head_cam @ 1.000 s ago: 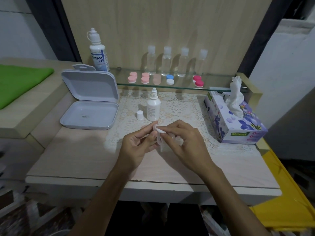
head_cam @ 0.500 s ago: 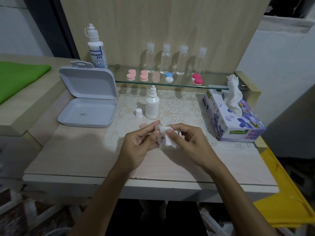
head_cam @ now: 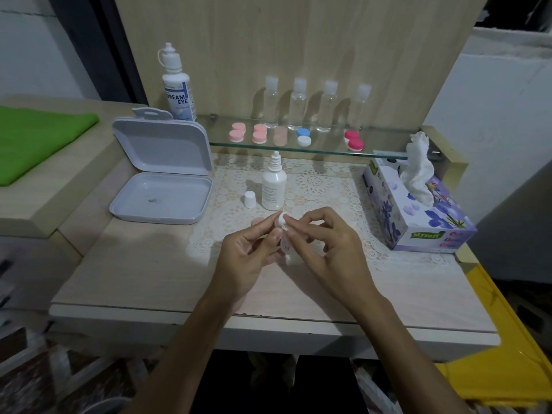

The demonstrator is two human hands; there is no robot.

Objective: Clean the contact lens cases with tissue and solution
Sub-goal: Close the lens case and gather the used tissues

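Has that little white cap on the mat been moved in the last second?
No. The cap stands just left of the dropper bottle, as before; only the camera shifted.

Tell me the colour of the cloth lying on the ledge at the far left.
Bright green; the cloth shows plainly in the head view.

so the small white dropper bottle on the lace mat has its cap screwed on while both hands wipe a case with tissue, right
Not quite. The head view shows the small white dropper bottle on the lace mat uncapped: its cap stands on the mat just to its left. The rest holds: left hand and right hand work a case with tissue.
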